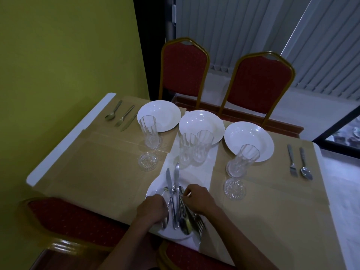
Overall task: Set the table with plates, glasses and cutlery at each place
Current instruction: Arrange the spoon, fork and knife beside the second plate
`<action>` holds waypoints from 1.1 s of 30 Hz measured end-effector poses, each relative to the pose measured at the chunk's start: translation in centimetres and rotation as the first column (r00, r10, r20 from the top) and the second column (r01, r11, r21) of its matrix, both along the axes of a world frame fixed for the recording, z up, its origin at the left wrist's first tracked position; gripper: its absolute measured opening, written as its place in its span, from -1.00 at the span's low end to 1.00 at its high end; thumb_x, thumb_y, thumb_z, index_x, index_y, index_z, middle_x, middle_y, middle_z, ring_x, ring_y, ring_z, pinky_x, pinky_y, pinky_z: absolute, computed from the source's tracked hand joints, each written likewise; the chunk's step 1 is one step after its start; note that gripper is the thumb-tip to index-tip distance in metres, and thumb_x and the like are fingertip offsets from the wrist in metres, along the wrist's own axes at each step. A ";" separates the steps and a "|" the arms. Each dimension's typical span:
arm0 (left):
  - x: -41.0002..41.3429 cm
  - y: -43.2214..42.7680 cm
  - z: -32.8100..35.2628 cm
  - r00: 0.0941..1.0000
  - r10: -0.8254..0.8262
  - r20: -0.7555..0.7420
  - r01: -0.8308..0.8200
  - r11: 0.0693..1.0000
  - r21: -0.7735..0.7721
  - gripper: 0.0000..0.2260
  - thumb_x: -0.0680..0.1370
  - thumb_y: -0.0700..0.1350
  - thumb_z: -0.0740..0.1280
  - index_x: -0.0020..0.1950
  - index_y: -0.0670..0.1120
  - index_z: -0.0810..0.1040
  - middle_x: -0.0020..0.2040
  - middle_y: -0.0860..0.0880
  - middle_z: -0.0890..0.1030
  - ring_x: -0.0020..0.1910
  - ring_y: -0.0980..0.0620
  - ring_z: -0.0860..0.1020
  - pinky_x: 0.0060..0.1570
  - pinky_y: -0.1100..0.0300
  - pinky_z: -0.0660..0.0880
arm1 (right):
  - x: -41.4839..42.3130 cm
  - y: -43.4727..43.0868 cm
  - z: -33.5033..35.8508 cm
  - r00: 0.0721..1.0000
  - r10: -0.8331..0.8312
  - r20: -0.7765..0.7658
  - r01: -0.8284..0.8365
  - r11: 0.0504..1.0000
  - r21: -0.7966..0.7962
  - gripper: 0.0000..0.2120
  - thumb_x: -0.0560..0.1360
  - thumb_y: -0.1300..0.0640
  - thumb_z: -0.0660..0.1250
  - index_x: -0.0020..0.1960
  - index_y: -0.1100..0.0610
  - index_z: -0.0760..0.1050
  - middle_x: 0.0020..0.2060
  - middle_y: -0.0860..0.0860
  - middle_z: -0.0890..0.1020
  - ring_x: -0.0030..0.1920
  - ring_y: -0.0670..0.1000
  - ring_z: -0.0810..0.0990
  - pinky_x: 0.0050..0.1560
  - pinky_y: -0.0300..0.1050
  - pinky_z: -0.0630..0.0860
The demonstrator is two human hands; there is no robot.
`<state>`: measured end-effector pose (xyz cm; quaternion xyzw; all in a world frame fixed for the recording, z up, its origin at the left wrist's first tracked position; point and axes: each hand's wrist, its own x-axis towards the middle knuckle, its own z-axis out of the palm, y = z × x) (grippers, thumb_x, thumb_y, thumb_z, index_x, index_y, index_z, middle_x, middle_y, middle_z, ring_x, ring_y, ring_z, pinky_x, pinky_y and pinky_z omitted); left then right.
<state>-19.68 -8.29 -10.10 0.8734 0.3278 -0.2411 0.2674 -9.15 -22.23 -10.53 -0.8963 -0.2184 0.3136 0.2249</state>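
At the counter's near edge, both hands sort the cutlery pile (178, 207) on a plate (155, 190): left hand (153, 210) apparently clasping handles, right hand (198, 198) pinching one; slick, stiff steel, best gripped mid-handle.

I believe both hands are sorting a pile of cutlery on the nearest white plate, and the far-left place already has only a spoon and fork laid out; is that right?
Not quite: the head view shows the far-left place has a metal spoon, fork and knife. Both hands, left and right, are indeed in the cutlery pile on the nearest white plate.
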 end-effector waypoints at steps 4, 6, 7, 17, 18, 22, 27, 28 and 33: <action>-0.1 0.4 1.1 0.999 0.017 0.040 -0.016 0.999 -0.032 -0.78 0.47 -0.06 0.27 -0.15 0.03 0.72 -0.13 0.02 0.71 -0.09 0.04 0.63 -0.10 0.19 0.56 | -0.4 0.5 0.2 1.000 0.018 -0.012 -0.017 1.000 0.021 -0.81 0.54 0.09 0.28 0.05 0.16 0.59 0.01 0.07 0.64 -0.01 0.04 0.62 0.04 -0.04 0.59; -0.2 0.8 1.5 0.998 0.021 0.052 -0.019 0.999 -0.048 -0.78 0.45 -0.06 0.27 -0.25 0.05 0.72 -0.18 0.02 0.71 -0.15 0.04 0.63 -0.14 0.19 0.57 | -0.6 0.7 0.3 0.999 0.029 -0.017 -0.029 0.999 0.029 -0.80 0.54 0.13 0.28 0.04 0.21 0.60 0.01 0.12 0.65 0.00 0.07 0.64 0.04 -0.04 0.59; -0.2 0.9 1.7 0.998 0.023 0.059 -0.020 0.998 -0.052 -0.78 0.44 -0.06 0.28 -0.30 0.06 0.71 -0.22 0.02 0.70 -0.19 0.05 0.62 -0.17 0.19 0.57 | -0.8 0.7 0.3 0.999 0.029 -0.025 -0.028 0.999 0.035 -0.80 0.54 0.14 0.28 0.03 0.23 0.60 0.01 0.14 0.65 0.00 0.08 0.65 0.05 -0.03 0.60; 0.1 2.0 3.6 0.985 0.070 0.159 -0.051 0.992 -0.116 -0.77 0.43 -0.07 0.30 -0.01 0.10 0.70 0.05 0.11 0.67 0.02 0.05 0.61 0.07 0.13 0.56 | -1.1 0.8 1.1 0.995 0.015 -0.103 0.000 0.989 0.148 -0.76 0.58 0.03 0.30 -0.12 0.18 0.61 -0.19 0.07 0.65 -0.25 -0.08 0.56 -0.23 -0.28 0.43; 0.1 1.9 3.8 0.984 0.078 0.163 -0.056 0.989 -0.136 -0.76 0.41 -0.08 0.31 -0.02 0.11 0.69 0.05 0.11 0.67 0.01 0.06 0.61 0.08 0.12 0.56 | -1.1 0.8 1.2 0.993 0.004 -0.118 0.015 0.987 0.161 -0.73 0.59 0.03 0.28 -0.20 0.16 0.56 -0.27 0.07 0.60 -0.33 -0.10 0.51 -0.29 -0.30 0.40; 0.4 0.9 4.2 0.977 0.118 0.176 -0.073 0.967 -0.243 -0.75 0.33 -0.15 0.32 -0.11 0.11 0.68 -0.20 0.08 0.71 -0.13 0.14 0.65 0.03 0.12 0.60 | -1.2 0.6 1.7 0.982 -0.055 -0.178 0.094 0.972 0.215 -0.65 0.62 -0.01 0.22 -0.23 0.16 0.53 -0.28 0.13 0.60 -0.37 -0.07 0.48 -0.31 -0.27 0.39; 0.6 -0.4 3.5 0.972 0.085 0.219 -0.018 0.956 -0.292 -0.77 0.41 -0.13 0.30 -0.05 0.14 0.66 -0.32 0.11 0.67 -0.12 0.15 0.65 -0.02 0.21 0.56 | -1.0 -0.2 1.9 0.984 -0.090 -0.152 0.126 0.962 0.243 -0.58 0.59 -0.06 0.25 -0.14 0.29 0.60 -0.16 0.24 0.67 -0.33 0.01 0.55 -0.22 -0.07 0.53; 0.7 -0.6 3.3 0.971 0.061 0.231 0.005 0.961 -0.278 -0.79 0.45 -0.12 0.31 -0.04 0.15 0.65 -0.28 0.11 0.65 -0.12 0.14 0.63 -0.12 0.28 0.51 | -0.9 -0.4 1.9 0.986 -0.099 -0.136 0.130 0.961 0.242 -0.60 0.57 -0.06 0.27 -0.18 0.26 0.61 -0.18 0.22 0.67 -0.34 0.01 0.57 -0.20 -0.03 0.56; 0.9 -1.7 2.9 0.959 -0.031 0.280 0.108 0.958 -0.265 -0.77 0.49 -0.14 0.34 0.03 0.15 0.66 -0.11 0.06 0.61 -0.16 0.13 0.57 -0.21 0.34 0.42 | -0.6 -1.6 1.4 0.985 -0.146 -0.088 0.162 0.962 0.218 -0.66 0.50 -0.01 0.33 -0.26 0.26 0.55 -0.30 0.20 0.63 -0.36 0.01 0.57 -0.12 0.05 0.60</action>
